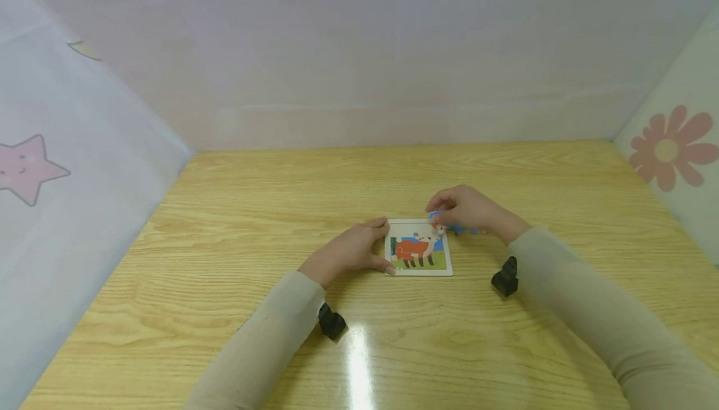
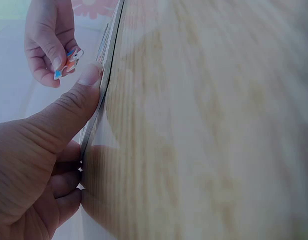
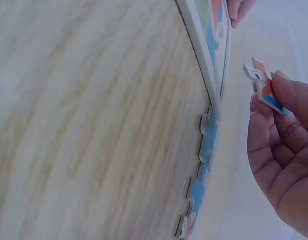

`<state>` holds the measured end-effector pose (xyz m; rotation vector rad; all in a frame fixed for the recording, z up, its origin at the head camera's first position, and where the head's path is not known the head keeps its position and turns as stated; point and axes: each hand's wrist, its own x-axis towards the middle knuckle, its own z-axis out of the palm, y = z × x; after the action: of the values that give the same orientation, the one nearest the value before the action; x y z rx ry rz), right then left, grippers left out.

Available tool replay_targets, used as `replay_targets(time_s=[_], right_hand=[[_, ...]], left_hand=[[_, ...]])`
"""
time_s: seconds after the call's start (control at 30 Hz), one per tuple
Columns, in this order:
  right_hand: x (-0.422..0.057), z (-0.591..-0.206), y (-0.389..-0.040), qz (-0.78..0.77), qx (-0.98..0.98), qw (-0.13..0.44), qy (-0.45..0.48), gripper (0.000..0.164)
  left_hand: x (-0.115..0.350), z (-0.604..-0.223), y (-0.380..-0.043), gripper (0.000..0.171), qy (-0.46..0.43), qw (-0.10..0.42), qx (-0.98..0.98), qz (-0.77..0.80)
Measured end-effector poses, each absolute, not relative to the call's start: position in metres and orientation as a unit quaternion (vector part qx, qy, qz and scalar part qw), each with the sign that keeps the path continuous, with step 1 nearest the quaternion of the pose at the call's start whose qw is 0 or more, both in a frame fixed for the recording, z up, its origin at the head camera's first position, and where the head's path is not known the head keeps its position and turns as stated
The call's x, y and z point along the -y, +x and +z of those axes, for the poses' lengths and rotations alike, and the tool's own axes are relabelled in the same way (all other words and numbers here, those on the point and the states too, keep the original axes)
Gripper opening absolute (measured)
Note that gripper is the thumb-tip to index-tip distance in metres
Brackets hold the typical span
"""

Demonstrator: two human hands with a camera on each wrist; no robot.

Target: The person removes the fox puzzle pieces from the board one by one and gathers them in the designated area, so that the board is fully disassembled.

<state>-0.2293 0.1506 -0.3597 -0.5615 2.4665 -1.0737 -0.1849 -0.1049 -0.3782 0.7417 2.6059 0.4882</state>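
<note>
I see the puzzle piece [image 3: 266, 90] above the far right corner of the puzzle tray [image 1: 421, 274], and I judge that this gap is the relation which matters most: the piece is near the tray but does not touch it. The right grip [image 1: 469, 207] is the nearer one to that corner; it pinches the piece between thumb and fingers. In the right wrist view the piece is tilted, its knob pointing away from the thumb; its exact long axis I cannot tell. The right forearm [image 1: 606, 310] slants from the near right of the tray. At the tray's left side, the left grip [image 1: 356, 248] holds the edge, thumb at the near corner. Loose pieces [image 3: 196, 195] lie just right of the tray.
</note>
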Motion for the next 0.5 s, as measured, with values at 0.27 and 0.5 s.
replay_targets(time_s=[0.27,0.5], right_hand=[[-0.164,-0.358,-0.231,-0.406,-0.87,0.208,-0.188,0.027],[-0.171,-0.354,-0.229,-0.402,-0.875,0.209,-0.169,0.029]], left_hand=[[0.105,-0.377,-0.185,0.096,0.268,0.196,-0.929,0.166],[0.104,-0.378,-0.184,0.096,0.269,0.196,-0.929,0.162]])
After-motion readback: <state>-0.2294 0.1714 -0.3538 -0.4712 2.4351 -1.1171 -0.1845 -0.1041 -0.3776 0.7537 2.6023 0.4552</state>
